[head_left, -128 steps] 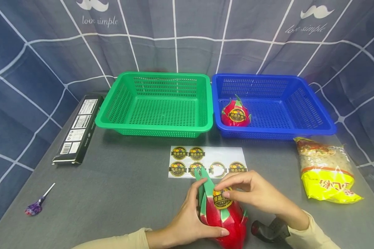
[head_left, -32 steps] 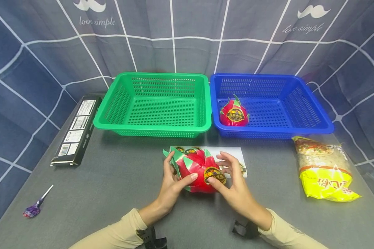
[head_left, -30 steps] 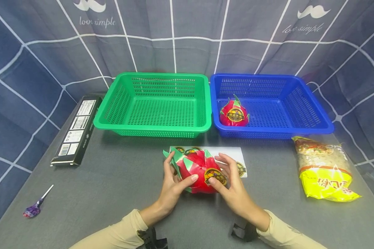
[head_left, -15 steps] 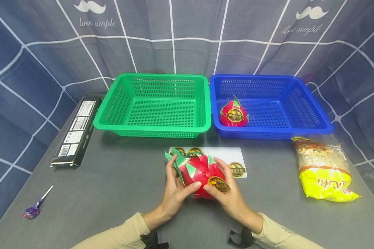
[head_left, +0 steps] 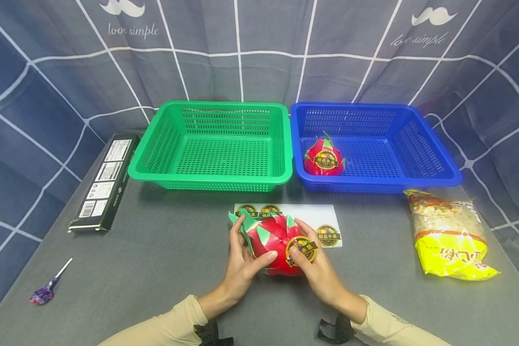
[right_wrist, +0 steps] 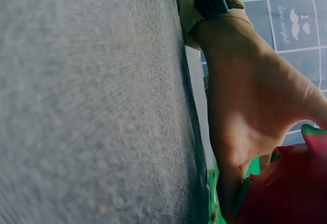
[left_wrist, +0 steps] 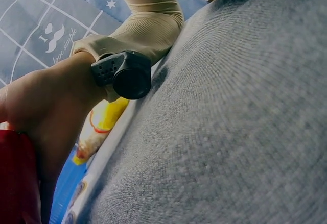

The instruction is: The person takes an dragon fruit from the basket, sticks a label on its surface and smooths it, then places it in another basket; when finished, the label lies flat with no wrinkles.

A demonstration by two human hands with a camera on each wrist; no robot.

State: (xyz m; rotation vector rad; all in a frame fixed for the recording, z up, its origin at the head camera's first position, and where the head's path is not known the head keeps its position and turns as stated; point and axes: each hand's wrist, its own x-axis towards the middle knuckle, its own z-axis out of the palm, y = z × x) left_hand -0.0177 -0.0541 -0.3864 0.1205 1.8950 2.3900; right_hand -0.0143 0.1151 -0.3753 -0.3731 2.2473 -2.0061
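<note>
Both hands hold a red dragon fruit (head_left: 270, 230) with green leaf tips, above the table's middle. The left hand (head_left: 235, 271) grips its leafy end, thumb on the near side. The right hand (head_left: 322, 276) grips the other end, its thumb lying on a round black-and-gold sticker (head_left: 308, 246) on the skin. Behind the fruit lies a white sticker sheet (head_left: 324, 214), partly covered by it. The left wrist view shows the right hand (left_wrist: 56, 112) against the fruit (left_wrist: 15, 178); the right wrist view shows the left hand (right_wrist: 250, 91) around the fruit (right_wrist: 291, 188).
At the back stand a green basket (head_left: 216, 179) and a blue basket (head_left: 385, 182). Another stickered dragon fruit (head_left: 313, 169) sits in the blue one. A black box (head_left: 105, 185) and a lollipop (head_left: 45, 292) lie left, a yellow food bag (head_left: 451, 240) right.
Earlier, the right hand pinched the sticker at the fruit near the front edge. The fruit has since moved farther back and turned, both hands around it. Lately the right thumb shifted onto the sticker.
</note>
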